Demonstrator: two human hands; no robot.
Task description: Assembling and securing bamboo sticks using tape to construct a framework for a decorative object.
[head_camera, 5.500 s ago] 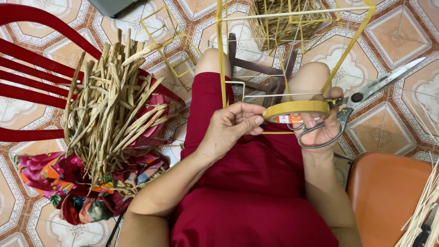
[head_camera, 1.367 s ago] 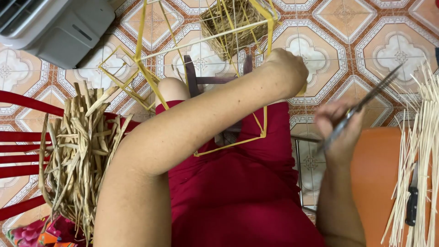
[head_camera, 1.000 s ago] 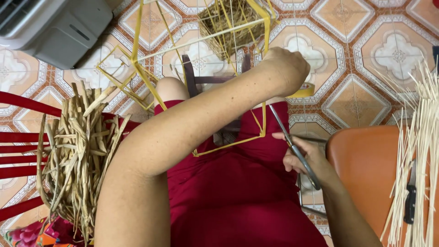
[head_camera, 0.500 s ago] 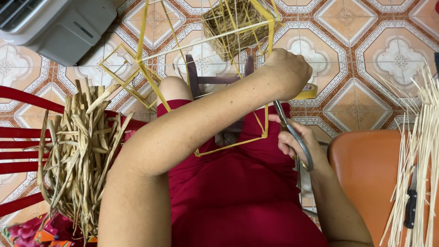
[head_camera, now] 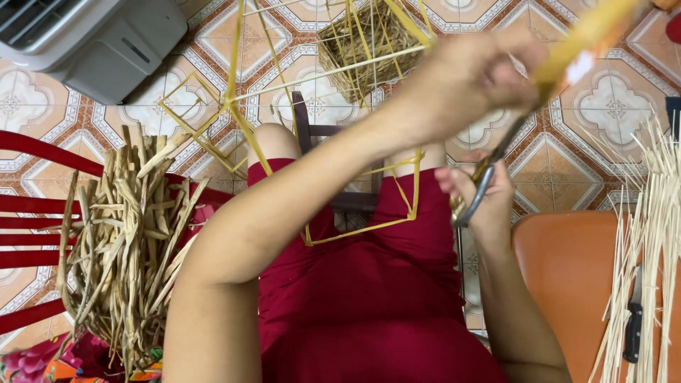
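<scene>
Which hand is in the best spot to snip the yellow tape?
Probably the right hand. It holds the scissors, whose blades point up toward the yellow tape. The left hand is busy gripping that tape and holds no cutting tool. The picture is blurred there.

Only one label shows: a small white and orange patch on the blurred yellow roll up at two o'clock. There are no packages, signs or screens anywhere on the tiled floor.
</scene>
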